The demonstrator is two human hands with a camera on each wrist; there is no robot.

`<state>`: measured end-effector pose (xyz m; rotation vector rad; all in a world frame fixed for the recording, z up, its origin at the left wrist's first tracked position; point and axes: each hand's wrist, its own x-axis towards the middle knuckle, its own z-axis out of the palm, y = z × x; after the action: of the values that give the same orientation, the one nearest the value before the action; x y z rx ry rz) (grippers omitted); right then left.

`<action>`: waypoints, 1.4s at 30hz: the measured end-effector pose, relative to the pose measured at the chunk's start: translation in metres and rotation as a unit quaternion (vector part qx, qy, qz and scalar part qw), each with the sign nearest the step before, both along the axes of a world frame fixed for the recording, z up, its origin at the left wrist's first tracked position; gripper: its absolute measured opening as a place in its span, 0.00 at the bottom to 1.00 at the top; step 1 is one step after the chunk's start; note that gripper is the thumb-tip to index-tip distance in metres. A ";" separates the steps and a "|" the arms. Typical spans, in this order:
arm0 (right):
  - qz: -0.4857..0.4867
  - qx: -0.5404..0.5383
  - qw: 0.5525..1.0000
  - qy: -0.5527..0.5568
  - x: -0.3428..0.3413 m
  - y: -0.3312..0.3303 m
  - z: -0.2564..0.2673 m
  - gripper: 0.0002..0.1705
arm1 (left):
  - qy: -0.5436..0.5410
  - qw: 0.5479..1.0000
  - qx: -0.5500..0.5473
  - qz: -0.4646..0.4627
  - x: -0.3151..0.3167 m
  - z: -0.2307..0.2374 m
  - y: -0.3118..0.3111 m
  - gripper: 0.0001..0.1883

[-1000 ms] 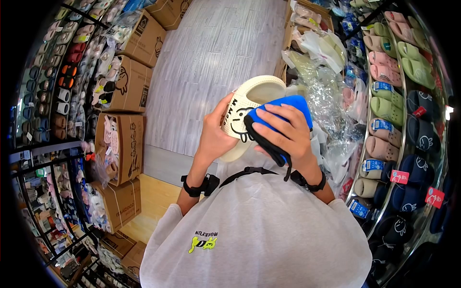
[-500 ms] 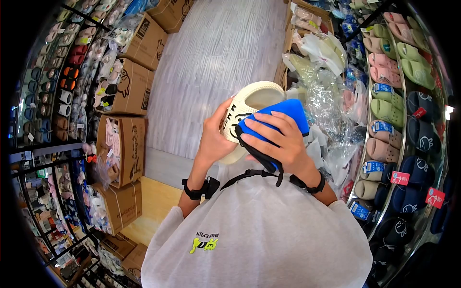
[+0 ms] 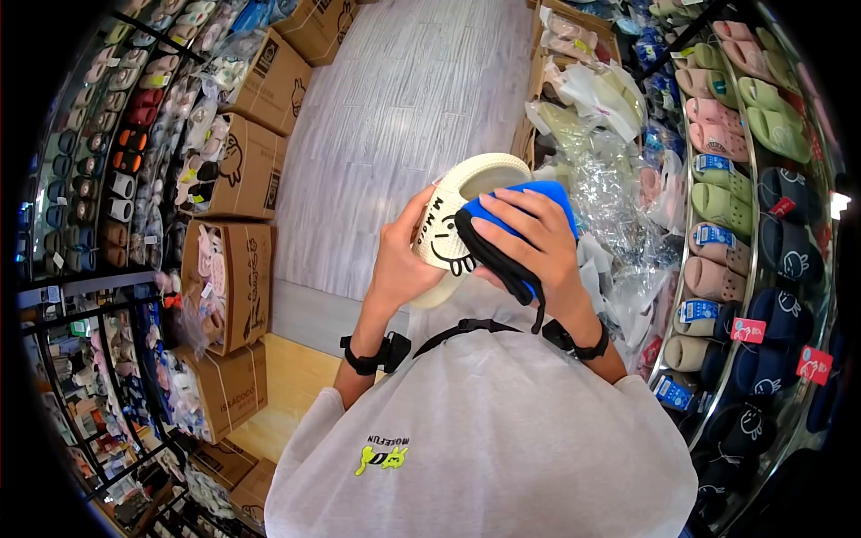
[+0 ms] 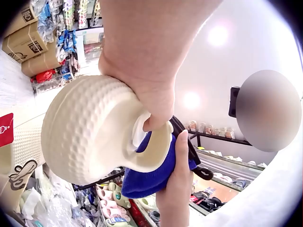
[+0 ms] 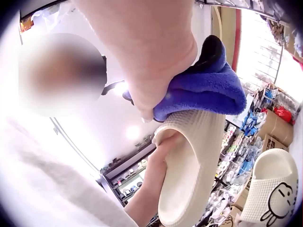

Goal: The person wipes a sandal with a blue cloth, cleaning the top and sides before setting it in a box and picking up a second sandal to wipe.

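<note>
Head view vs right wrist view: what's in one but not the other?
Head only: the lettering on the held cream slipper, the yellow-green shirt print, and the grey plank floor.

Right wrist only: a second cream slipper with a drawn face, at lower right, and part of the left hand tucked inside the held slipper's opening.

Both: the left hand gripping the held slipper and the right hand holding a blue cloth against it.

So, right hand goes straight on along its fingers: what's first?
Likely the cream moulded slipper with dimpled strap, just past the blue plush cloth with black edging that the right hand holds; depth there is unclear.
</note>
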<state>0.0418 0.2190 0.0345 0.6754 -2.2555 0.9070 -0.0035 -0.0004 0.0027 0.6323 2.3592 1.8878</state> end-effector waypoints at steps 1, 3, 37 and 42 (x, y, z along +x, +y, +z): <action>0.000 0.000 1.000 0.001 0.000 -0.001 0.001 0.27 | 0.005 1.000 -0.002 0.000 0.000 0.000 0.000 0.39; 0.001 0.017 1.000 0.008 0.004 -0.006 0.003 0.27 | -0.002 1.000 0.001 0.003 -0.001 0.002 -0.001 0.40; 0.037 0.032 0.999 0.008 0.009 -0.010 -0.003 0.27 | -0.001 1.000 0.012 0.009 0.002 -0.001 -0.004 0.40; 0.039 0.030 0.999 -0.008 0.009 -0.007 -0.001 0.27 | -0.003 1.000 0.003 0.007 0.003 -0.002 -0.004 0.41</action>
<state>0.0511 0.2118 0.0338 0.7906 -2.2926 0.8866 -0.0008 -0.0043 0.0010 0.6108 2.3601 1.9007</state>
